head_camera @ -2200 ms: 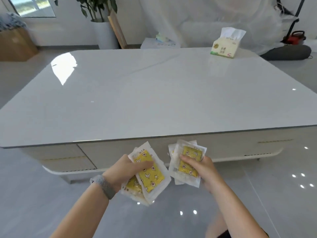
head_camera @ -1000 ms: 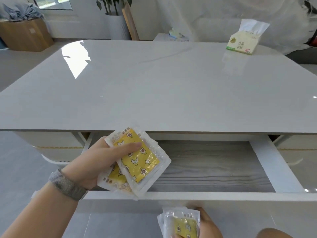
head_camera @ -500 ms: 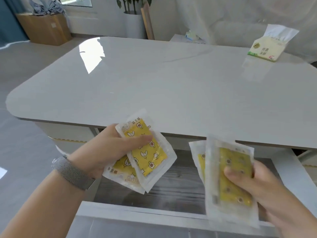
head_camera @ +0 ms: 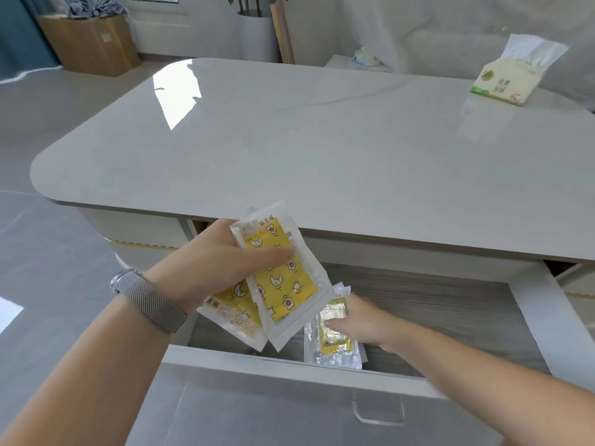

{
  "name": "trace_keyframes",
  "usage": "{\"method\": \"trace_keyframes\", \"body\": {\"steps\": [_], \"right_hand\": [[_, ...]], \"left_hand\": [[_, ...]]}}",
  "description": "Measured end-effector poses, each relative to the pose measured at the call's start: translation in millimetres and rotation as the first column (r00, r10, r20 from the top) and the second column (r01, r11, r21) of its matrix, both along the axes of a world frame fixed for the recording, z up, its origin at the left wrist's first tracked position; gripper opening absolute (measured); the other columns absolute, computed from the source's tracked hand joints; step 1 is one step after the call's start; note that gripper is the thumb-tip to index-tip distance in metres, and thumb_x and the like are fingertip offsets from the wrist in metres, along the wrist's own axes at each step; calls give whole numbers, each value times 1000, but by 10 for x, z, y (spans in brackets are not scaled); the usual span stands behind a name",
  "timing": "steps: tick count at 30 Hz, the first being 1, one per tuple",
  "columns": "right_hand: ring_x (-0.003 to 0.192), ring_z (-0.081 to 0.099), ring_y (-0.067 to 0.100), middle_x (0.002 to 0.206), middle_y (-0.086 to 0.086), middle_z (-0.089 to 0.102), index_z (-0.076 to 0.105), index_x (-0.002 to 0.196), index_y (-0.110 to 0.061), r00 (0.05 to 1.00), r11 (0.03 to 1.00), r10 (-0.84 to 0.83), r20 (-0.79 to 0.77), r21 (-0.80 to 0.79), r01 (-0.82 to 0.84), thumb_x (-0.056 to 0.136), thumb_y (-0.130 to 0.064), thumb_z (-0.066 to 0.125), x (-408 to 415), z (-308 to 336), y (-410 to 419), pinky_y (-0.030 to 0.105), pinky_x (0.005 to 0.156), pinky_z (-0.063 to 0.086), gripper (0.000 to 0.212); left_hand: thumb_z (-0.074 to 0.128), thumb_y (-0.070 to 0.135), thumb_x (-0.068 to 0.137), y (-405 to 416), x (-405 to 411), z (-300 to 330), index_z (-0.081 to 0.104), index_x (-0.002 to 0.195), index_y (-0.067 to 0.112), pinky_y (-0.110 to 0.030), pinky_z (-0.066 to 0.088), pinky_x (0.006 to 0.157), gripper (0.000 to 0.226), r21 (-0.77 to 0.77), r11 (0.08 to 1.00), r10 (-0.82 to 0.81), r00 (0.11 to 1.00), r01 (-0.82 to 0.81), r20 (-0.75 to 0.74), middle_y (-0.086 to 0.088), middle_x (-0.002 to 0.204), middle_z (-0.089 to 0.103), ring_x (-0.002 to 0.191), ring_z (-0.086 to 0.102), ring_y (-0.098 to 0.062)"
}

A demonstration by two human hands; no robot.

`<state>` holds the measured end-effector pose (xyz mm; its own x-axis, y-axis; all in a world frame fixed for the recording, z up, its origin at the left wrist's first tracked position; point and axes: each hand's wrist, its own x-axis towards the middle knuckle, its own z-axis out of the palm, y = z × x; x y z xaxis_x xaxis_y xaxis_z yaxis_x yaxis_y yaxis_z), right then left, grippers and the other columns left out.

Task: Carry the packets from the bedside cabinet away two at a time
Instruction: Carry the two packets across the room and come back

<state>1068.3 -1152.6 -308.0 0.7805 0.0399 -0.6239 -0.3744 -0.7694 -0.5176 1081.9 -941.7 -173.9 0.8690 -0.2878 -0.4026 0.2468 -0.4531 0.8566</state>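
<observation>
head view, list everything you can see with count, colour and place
packets in left hand: two, clear with yellow print, held above the drawer
packets in right hand: at least one, clear and yellow, low inside the drawer
drawer: one, white with grey wood-grain floor, pulled open under the table
table: one, glossy white, centre
tissue pack: one, cream and green, far right of the table
cardboard box: one, brown, far left on the floor
plant pot: one, white, behind the table
left hand: grips two packets, grey watch band on the wrist
right hand: holds packets in the drawer

My left hand [head_camera: 222, 265] covers part of its lower packet [head_camera: 233, 309]; my right hand's packets [head_camera: 333, 336] are blurred.
</observation>
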Motion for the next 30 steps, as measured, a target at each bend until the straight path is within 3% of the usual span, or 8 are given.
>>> {"method": "trace_keyframes", "body": {"steps": [6,9,13,19,22,25,27,30], "right_hand": [[136,37,27,149,15,34,27,146,-3,972,956,122,199,-288,-61,95,-40,54,29,78,-62,31,104,35,68],[109,59,15,135,6,55,58,123,-23,870,920,-326,371,338,200,95,-46,52,61,436,-34,31,91,50,37],[114,64,25,128,3,64,52,133,-24,954,334,-231,-193,905,264,86,-61,38,-27,887,113,42,87,56,61],[96,71,22,110,7,72,55,127,-21,954,426,-272,-128,873,239,82,-36,63,-14,805,313,34,79,59,48],[94,71,25,111,11,72,53,128,-15,948,458,-281,-151,847,270,86,-19,67,57,717,323,32,74,60,44],[92,71,24,111,10,70,41,136,-15,959,732,-255,-122,624,274,89,-22,69,196,565,407,37,76,60,55],[91,66,22,116,8,61,19,145,-18,997,950,-76,-15,303,76,92,-27,65,278,423,500,33,80,56,71],[86,54,19,99,6,50,2,148,-16,987,986,161,21,41,-161,95,-25,60,302,154,696,22,65,41,79]], "left_hand": [[71,26,85,-28,13,-108,70,106,19,-33,60,65,23,-16,998,53,999,-53,-2,0,83,77,73,74,-19],[76,22,80,-36,41,-175,46,133,39,-31,60,63,63,-73,993,94,996,-93,6,2,97,76,76,74,-16],[81,18,74,-108,41,-230,42,139,26,-31,60,63,76,-175,973,150,988,-152,-27,0,100,75,79,74,-17],[64,27,92,-327,-44,-302,66,103,8,-32,60,61,22,-257,926,285,958,-278,-7,-7,84,76,73,74,-20],[43,53,96,-230,15,-335,60,93,3,-32,49,59,53,189,963,147,961,-193,233,-16,78,64,74,65,-27],[34,51,98,-24,37,-326,61,101,9,-31,46,70,50,615,752,-58,906,-236,419,-11,93,63,88,61,-29],[38,44,98,66,7,-315,64,96,17,-35,53,78,37,736,648,-169,906,-195,389,-1,96,65,87,64,-25],[46,43,96,56,-64,-365,63,84,22,-32,54,79,29,783,621,-294,931,14,217,3,93,67,89,65,-22]]}}
